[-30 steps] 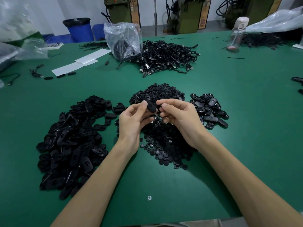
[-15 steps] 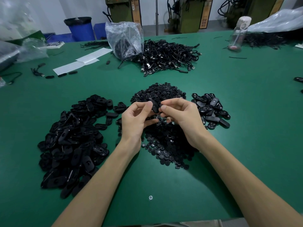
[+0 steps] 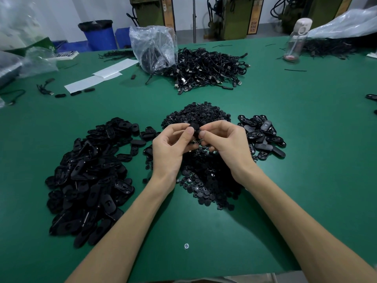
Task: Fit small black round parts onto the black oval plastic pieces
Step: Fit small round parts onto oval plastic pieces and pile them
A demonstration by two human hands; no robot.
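One oval piece [image 3: 194, 128] is pinched by left hand [image 3: 169, 152] and right hand [image 3: 228, 148] above three black piles [image 3: 206, 174].

Matt green table [image 3: 306, 139]; glossy black plastic oval pieces [image 3: 87, 180]; crinkled clear plastic bag [image 3: 153, 45].

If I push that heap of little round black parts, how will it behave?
The heap of round parts would probably scatter, not slide as one: the pieces lie loose, with strays round its edge. They look small, flat and light, so likely skid over the green table rather than roll.
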